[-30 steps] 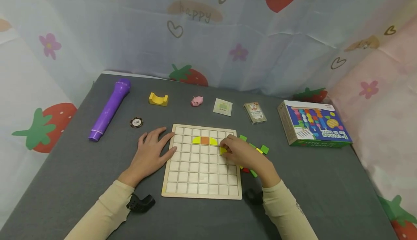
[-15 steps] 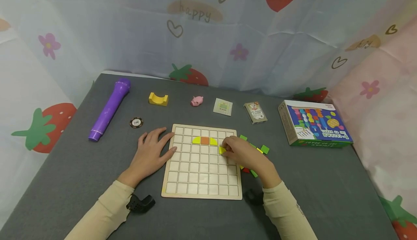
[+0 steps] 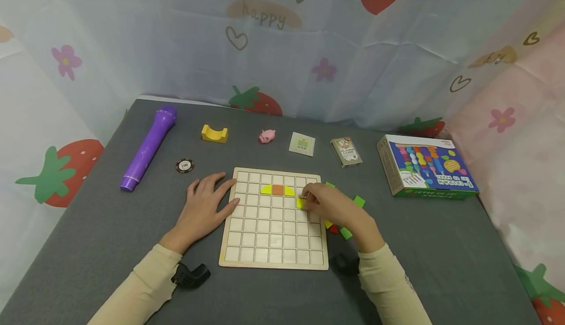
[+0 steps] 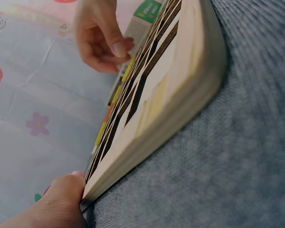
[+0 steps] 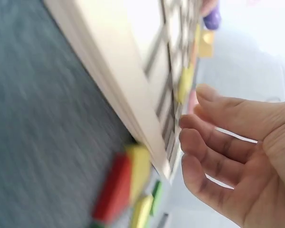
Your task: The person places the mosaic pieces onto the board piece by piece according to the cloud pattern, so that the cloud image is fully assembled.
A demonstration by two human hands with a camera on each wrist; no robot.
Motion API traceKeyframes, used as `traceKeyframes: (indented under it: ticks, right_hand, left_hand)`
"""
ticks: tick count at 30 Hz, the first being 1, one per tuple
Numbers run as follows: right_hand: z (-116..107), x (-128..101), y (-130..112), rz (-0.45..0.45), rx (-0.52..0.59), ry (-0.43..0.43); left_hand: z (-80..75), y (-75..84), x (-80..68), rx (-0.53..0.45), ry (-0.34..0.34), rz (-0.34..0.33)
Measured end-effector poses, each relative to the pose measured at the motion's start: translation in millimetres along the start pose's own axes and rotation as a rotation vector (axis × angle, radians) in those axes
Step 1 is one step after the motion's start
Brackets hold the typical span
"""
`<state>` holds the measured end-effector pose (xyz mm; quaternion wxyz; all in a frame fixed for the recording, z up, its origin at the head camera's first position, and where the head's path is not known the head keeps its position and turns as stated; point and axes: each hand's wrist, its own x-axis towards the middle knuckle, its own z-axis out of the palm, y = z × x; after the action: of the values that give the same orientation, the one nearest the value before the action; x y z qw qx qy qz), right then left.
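A wooden grid board [image 3: 265,237] lies flat on the grey table. In its second row sit a yellow, an orange and a yellow tile [image 3: 277,190] side by side. One row lower, to the right, another yellow tile [image 3: 300,202] lies under the fingertips of my right hand [image 3: 328,206]. The right wrist view shows that hand's fingers [image 5: 213,142] loosely curled beside the board [image 5: 133,61] with nothing between them. My left hand [image 3: 205,207] lies flat, fingers straight against the board's left edge [image 4: 180,95]. Loose green, red and yellow tiles [image 3: 346,233] lie by the board's right side.
Along the back stand a purple microphone [image 3: 149,147], a poker chip [image 3: 184,166], a yellow arch block [image 3: 215,134], a pink pig [image 3: 267,137], a small packet [image 3: 302,144], a card deck [image 3: 346,152] and a colourful box [image 3: 423,166]. Printed fabric walls enclose the table.
The right hand has stayed at the yellow tile, its wrist drifting slightly right. The left hand and the board have not moved.
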<state>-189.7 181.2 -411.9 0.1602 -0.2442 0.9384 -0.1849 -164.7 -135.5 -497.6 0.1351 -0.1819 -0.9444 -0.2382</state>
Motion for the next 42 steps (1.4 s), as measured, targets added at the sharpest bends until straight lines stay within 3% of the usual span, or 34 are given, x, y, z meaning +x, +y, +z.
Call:
traceKeyframes:
  ticks: [9, 19, 30, 42]
  right_hand:
    - [-25.7, -25.5, 27.5, 0.044, 0.025, 0.081]
    - [-12.0, -39.1, 48.6, 0.053, -0.049, 0.058]
    - [-3.8, -35.4, 48.3, 0.110, -0.043, 0.010]
    - [-3.1, -41.4, 43.3, 0.066, -0.094, 0.020]
  left_hand:
    - [-0.3, 0.5, 0.0, 0.002, -0.015, -0.009]
    - [-1.1, -0.3, 0.4, 0.012, -0.009, -0.001]
    - [-0.6, 0.7, -0.1, -0.002, -0.028, -0.010]
    - [-1.0, 0.7, 0.3, 0.003, -0.035, -0.016]
